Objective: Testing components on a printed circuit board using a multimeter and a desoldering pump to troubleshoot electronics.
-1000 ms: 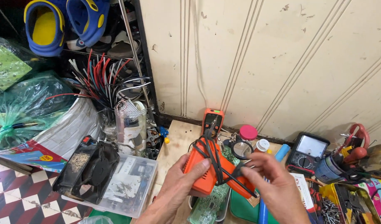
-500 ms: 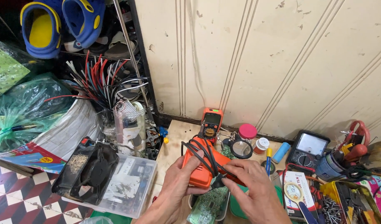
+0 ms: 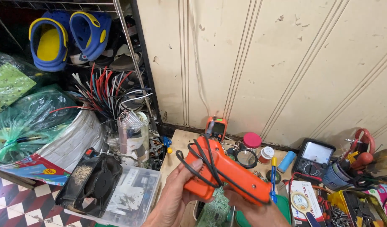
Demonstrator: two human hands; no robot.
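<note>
- The orange pistol-shaped tool [image 3: 227, 174] sits low in the middle of the view, tilted so its nose points toward 11 o'clock and its back end drops toward 4 o'clock. It's held up above the wooden bench [image 3: 181, 142], not resting on it.
- A black cord [image 3: 202, 162] is looped around the tool's body, with a couple of loops hanging out at the 9 o'clock side.
- Left hand [image 3: 170, 201] comes up from 7 o'clock and is wrapped around the grip end, thumb pressed on the cord and the orange casing.
- Right hand [image 3: 258, 212] is under the back end at about 5 o'clock, curled around it from below; most of it is cut off by the frame edge, so I can't tell the finger positions exactly.
- At 12 o'clock from the tool, against the wall, stands a small orange meter [image 3: 216, 127].
- At 2 o'clock: a magnifier loupe [image 3: 246, 157], a pink-lidded jar [image 3: 251, 141], and farther out a black analog multimeter [image 3: 313, 156].
- At 9 o'clock: a black fan [image 3: 92, 185] lying on a clear plastic box [image 3: 132, 197].
- Way up at 10 o'clock: blue and yellow clogs [image 3: 67, 35] on a wire rack.
</note>
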